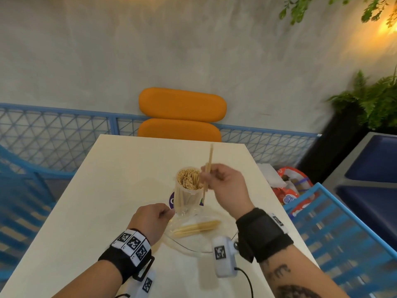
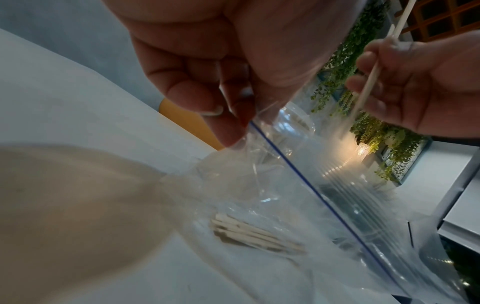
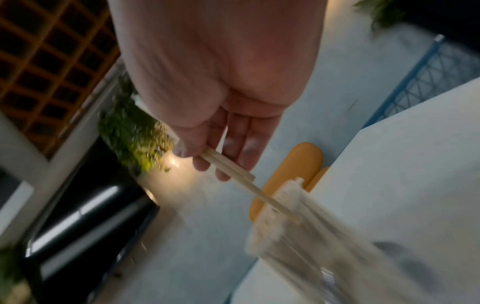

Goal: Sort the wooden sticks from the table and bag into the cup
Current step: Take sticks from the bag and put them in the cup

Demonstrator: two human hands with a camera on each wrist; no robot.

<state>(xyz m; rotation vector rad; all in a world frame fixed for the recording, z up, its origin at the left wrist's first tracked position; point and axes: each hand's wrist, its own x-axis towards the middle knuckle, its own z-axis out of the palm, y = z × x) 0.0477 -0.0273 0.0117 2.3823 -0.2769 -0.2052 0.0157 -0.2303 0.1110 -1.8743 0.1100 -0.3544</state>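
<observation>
Slim pale wooden sticks sit pinched in the right hand beside the crammed clear cup; the left hand pinches the crinkly transparent bag holding more.

Orange chair, grey wall (warm-lit), ferns

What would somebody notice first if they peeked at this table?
Probably the clear cup in the middle of the table, crammed with wooden sticks. Right beside it, the right hand pinches two more sticks near the cup's rim. Nearer the person, the left hand pinches the edge of a clear bag with a few sticks inside.
</observation>
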